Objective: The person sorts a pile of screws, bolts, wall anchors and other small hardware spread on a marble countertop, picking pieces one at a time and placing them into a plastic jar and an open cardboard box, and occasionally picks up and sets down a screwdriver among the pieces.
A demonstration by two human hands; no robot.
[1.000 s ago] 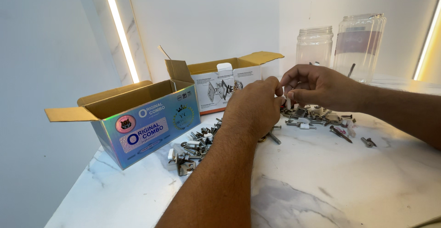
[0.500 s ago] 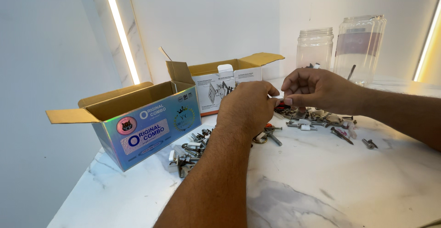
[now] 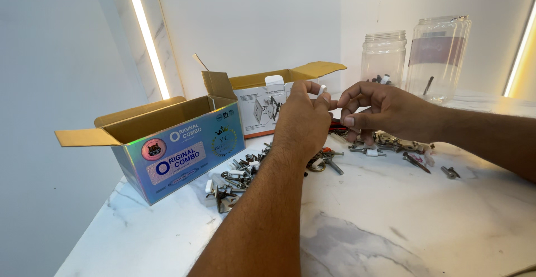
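Fingertips [image 3: 322,99] of the left hand [image 3: 301,122] pinch a small white clip [image 3: 322,89], which sits between thumb and forefinger at the very top of the grip, raised above the tabletop and just in front of the white box. The right hand [image 3: 385,109] has its fingers curled in, tips nearly meeting those of the left; whether they touch the clip or hold some small part of their own cannot be told. Both hands are lifted clear of the clutter, likely so the tiny piece can be seen and worked on without the heap in the way.

Only the clip's upper end shows above the fingertips. Its long axis appears to run roughly upright, leaning slightly toward the right hand, though it is too small to be sure which end is which.

Below and just beyond the fingers lies a scattered pile of metal hardware [image 3: 240,176], screws, hooks and white clips, spread in a band across the marble table [image 3: 391,227]. More pieces [image 3: 396,146] lie under the right hand. Left of the fingers stands an open iridescent cardboard box [image 3: 178,148], flaps out; behind them sits an open white box [image 3: 268,101]. Farther right, against the wall, stand two clear jars [image 3: 385,56], well apart from the hands, the taller jar [image 3: 438,56] holding a dark rod-like piece.
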